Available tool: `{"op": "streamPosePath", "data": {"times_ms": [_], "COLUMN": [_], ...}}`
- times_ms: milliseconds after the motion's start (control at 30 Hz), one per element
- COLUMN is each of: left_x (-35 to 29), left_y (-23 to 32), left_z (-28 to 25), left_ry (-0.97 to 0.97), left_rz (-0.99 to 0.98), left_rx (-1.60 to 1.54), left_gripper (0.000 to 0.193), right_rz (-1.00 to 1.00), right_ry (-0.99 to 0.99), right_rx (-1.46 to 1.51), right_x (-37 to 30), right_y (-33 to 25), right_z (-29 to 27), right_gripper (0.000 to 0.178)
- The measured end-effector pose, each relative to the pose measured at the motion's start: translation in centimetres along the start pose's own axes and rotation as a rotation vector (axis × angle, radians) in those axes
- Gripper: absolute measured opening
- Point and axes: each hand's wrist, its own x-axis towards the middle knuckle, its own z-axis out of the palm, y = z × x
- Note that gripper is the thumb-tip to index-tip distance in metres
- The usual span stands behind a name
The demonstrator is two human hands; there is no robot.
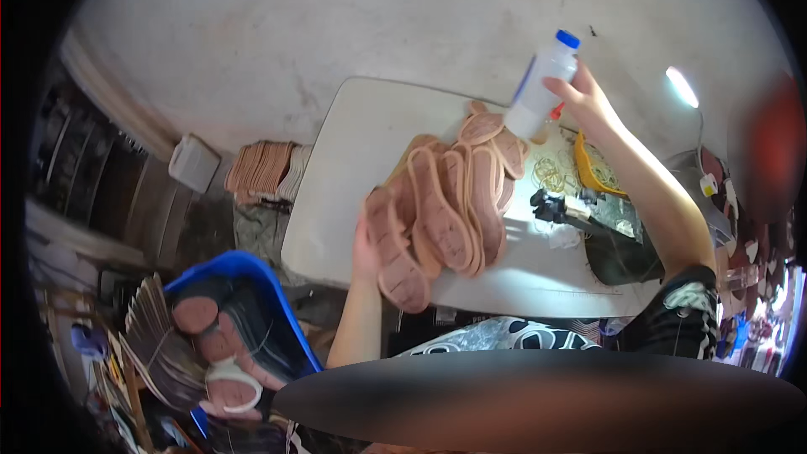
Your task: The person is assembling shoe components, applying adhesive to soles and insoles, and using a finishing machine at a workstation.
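Raised over the far right part of the table, my right hand (pixel 586 99) is wrapped round a whitish plastic bottle (pixel 542 84) with a blue cap. The bottle is tilted, cap up. My left hand (pixel 365 245) grips the edge of a pinkish-brown shoe insole (pixel 397 256) at the table's near side; most of its fingers are hidden behind the insole. Just right of it, several similar insoles (pixel 445 206) with pale rims lie in an overlapping heap. More insoles (pixel 492 130) lie at the heap's far end, below the bottle.
The white table (pixel 336 168) stands against a pale wall. On its right are a yellow basket (pixel 593 166) of rubber bands, loose bands (pixel 551 175) and a black clamp-like tool (pixel 559 207). Left stand stacked insoles (pixel 261 170), a white jug (pixel 193 161) and a blue crate (pixel 267 273) of sole pieces.
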Motion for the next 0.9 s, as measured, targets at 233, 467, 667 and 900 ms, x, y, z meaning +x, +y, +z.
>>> {"op": "streamPosePath", "data": {"times_ms": [233, 467, 667, 900], "left_x": [5.5, 5.9, 5.3, 5.2], "left_y": [-5.6, -10.8, -13.8, -14.2], "left_z": [13.5, 16.4, 17.6, 18.3], "left_ry": [0.939, 0.756, 0.620, 0.609], "left_rz": [0.038, -0.027, -0.014, -0.058], "left_rx": [0.587, 0.601, 0.631, 0.697], "left_gripper": [0.058, 0.062, 0.044, 0.054], "right_rz": [0.372, -0.057, -0.222, -0.214], "right_ry": [-0.373, -0.539, -0.546, -0.554], "right_rx": [0.589, -0.020, -0.475, -0.726], "right_x": [-13.4, -17.4, -17.6, -17.1], "right_y": [-0.5, -2.4, -3.5, -4.4], "right_z": [2.0, 3.1, 1.6, 1.6], "right_gripper": [0.071, 0.074, 0.067, 0.067]}}
